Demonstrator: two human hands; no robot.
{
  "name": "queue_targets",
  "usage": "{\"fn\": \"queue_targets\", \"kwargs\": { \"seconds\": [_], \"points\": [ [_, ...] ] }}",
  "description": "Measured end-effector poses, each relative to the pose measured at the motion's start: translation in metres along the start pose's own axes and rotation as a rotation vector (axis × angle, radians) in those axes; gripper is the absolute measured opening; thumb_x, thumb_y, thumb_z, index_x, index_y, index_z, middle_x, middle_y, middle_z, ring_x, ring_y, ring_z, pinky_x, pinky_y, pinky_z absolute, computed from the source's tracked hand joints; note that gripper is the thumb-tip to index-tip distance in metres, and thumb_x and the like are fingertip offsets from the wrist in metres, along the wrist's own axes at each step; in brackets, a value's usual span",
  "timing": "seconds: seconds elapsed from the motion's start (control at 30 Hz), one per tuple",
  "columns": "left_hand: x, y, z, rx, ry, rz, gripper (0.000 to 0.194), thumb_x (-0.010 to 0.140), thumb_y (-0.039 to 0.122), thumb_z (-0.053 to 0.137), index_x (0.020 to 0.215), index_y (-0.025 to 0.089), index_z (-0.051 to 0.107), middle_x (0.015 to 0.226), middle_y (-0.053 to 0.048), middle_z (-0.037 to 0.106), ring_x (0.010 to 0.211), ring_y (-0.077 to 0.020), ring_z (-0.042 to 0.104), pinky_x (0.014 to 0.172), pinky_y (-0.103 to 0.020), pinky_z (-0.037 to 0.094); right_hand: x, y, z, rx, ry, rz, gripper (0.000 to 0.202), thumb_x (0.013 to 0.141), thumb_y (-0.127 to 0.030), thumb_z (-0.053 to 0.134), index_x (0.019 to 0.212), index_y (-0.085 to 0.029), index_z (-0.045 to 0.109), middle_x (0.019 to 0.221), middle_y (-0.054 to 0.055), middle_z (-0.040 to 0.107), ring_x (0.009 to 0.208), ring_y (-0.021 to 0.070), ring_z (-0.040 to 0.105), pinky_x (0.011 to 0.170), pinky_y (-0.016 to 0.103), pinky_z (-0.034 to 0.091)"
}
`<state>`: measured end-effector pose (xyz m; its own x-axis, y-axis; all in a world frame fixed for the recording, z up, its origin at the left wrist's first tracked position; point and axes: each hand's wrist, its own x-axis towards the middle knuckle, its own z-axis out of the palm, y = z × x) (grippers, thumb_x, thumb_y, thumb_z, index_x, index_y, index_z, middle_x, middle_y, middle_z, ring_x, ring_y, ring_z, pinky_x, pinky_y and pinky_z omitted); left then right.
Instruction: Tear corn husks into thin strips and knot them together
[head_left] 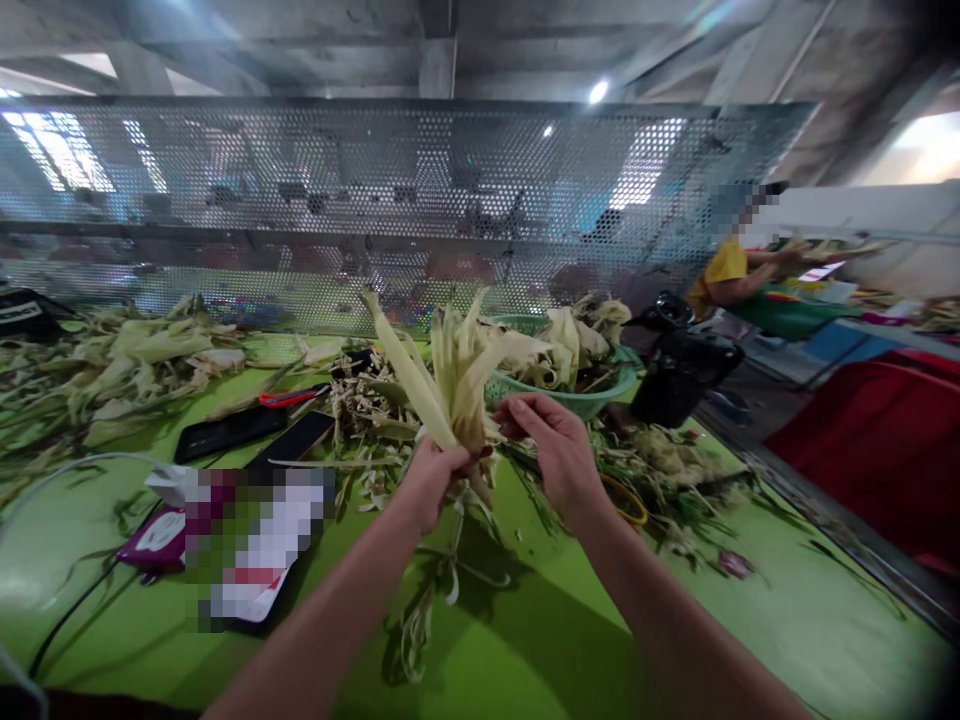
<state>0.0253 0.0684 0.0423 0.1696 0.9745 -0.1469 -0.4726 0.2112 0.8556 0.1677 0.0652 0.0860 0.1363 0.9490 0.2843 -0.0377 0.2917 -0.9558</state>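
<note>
In the middle of the head view, my left hand [431, 485] is wrapped round the base of an upright bundle of pale corn husks [450, 370]. The husk leaves fan out above the fist, with a few loose strips hanging below it. Just right of the bundle's lower part is my right hand [551, 440], its thumb and fingertips pinched together. Whatever they hold, if anything, is too small to make out. A green plastic basket [592, 400] with dry husks in it stands behind the right hand. Small husk scraps [360, 400] lie behind the left hand.
A husk pile [157, 355] covers the back left. Two black phones [225, 432], a red-handled tool [292, 396] and a purple tissue pack [161, 540] lie left. Plant scraps [667, 470] and a yellow ring [626, 500] lie right. Behind stands a perforated metal screen [300, 200]; a person in yellow [727, 270] works beyond.
</note>
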Motion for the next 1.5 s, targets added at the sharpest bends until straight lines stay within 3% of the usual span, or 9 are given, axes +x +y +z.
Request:
{"fn": "queue_targets", "kwargs": {
  "seconds": [0.1, 0.23, 0.47, 0.6, 0.77, 0.9, 1.17, 1.37, 1.5],
  "points": [
    [0.001, 0.005, -0.003, -0.127, 0.044, -0.073, 0.032, 0.051, 0.010, 0.063, 0.081, 0.018, 0.055, 0.069, 0.000, 0.065, 0.059, -0.0127, 0.060, 0.053, -0.022, 0.043, 0.006, 0.004, -0.005, -0.079, 0.047, 0.062, 0.029, 0.070, -0.046, 0.073, 0.070, -0.017, 0.067, 0.064, 0.001, 0.064, 0.054, 0.0109, 0.050, 0.054, 0.024, 0.041],
    [-0.004, 0.011, 0.001, -0.171, -0.003, -0.089, 0.032, 0.050, 0.010, 0.058, 0.080, 0.019, 0.052, 0.069, 0.001, 0.065, 0.056, -0.0118, 0.058, 0.052, -0.023, 0.046, 0.004, 0.010, 0.001, 0.014, -0.153, 0.242, 0.036, 0.067, -0.049, 0.073, 0.082, -0.016, 0.071, 0.068, 0.003, 0.068, 0.056, 0.0157, 0.057, 0.054, 0.028, 0.046],
    [0.001, 0.008, -0.003, -0.116, 0.002, -0.070, 0.030, 0.058, 0.017, 0.062, 0.087, 0.020, 0.056, 0.070, 0.002, 0.061, 0.053, -0.0098, 0.055, 0.053, -0.025, 0.050, 0.001, 0.013, 0.005, 0.109, -0.055, 0.212, 0.031, 0.066, -0.046, 0.075, 0.077, -0.017, 0.073, 0.067, 0.003, 0.069, 0.057, 0.0158, 0.060, 0.058, 0.028, 0.048],
    [0.003, 0.008, -0.006, -0.081, 0.023, -0.049, 0.032, 0.062, 0.020, 0.061, 0.093, 0.023, 0.056, 0.076, 0.002, 0.063, 0.057, -0.0096, 0.057, 0.049, -0.021, 0.047, 0.001, 0.011, 0.005, 0.122, -0.082, 0.204, 0.033, 0.070, -0.047, 0.073, 0.088, -0.019, 0.073, 0.076, 0.002, 0.071, 0.055, 0.0133, 0.058, 0.055, 0.027, 0.048],
    [0.000, 0.005, -0.003, -0.025, -0.101, -0.060, 0.032, 0.067, 0.030, 0.062, 0.098, 0.025, 0.054, 0.074, 0.002, 0.063, 0.049, -0.0103, 0.057, 0.041, -0.020, 0.043, -0.001, 0.012, 0.008, 0.127, -0.139, 0.224, 0.043, 0.067, -0.043, 0.074, 0.102, -0.019, 0.068, 0.085, 0.003, 0.071, 0.059, 0.0137, 0.058, 0.055, 0.026, 0.048],
    [0.002, 0.002, -0.003, -0.040, -0.097, -0.089, 0.033, 0.067, 0.035, 0.067, 0.096, 0.025, 0.053, 0.069, 0.005, 0.061, 0.046, -0.0081, 0.054, 0.043, -0.019, 0.044, 0.001, 0.015, 0.006, 0.091, -0.090, 0.189, 0.031, 0.066, -0.036, 0.071, 0.090, -0.017, 0.069, 0.078, 0.003, 0.070, 0.059, 0.0137, 0.057, 0.057, 0.027, 0.046],
    [0.001, 0.006, -0.002, -0.089, -0.117, -0.078, 0.048, 0.067, 0.054, 0.071, 0.096, 0.020, 0.055, 0.063, 0.005, 0.054, 0.038, -0.0023, 0.037, 0.034, -0.014, 0.027, 0.003, 0.015, 0.005, 0.086, -0.056, 0.205, 0.024, 0.065, -0.029, 0.069, 0.085, -0.017, 0.064, 0.068, -0.001, 0.065, 0.053, 0.0107, 0.053, 0.055, 0.025, 0.042],
    [-0.012, 0.012, 0.003, 0.046, -0.263, -0.024, 0.068, 0.056, 0.038, 0.083, 0.113, 0.023, 0.049, 0.075, 0.004, 0.057, 0.046, -0.0028, 0.044, 0.041, -0.015, 0.034, 0.000, 0.013, 0.007, 0.109, -0.055, 0.213, 0.022, 0.061, -0.025, 0.071, 0.081, -0.018, 0.063, 0.067, -0.001, 0.064, 0.051, 0.0111, 0.050, 0.052, 0.025, 0.040],
    [-0.012, 0.012, 0.004, 0.170, -0.196, -0.018, 0.059, 0.060, 0.037, 0.079, 0.110, 0.021, 0.051, 0.078, 0.001, 0.061, 0.050, -0.0085, 0.055, 0.044, -0.019, 0.040, 0.002, 0.015, 0.006, 0.117, 0.013, 0.137, 0.023, 0.062, -0.028, 0.075, 0.079, -0.020, 0.063, 0.070, -0.002, 0.065, 0.057, 0.0122, 0.053, 0.057, 0.026, 0.042]
  ]
}}
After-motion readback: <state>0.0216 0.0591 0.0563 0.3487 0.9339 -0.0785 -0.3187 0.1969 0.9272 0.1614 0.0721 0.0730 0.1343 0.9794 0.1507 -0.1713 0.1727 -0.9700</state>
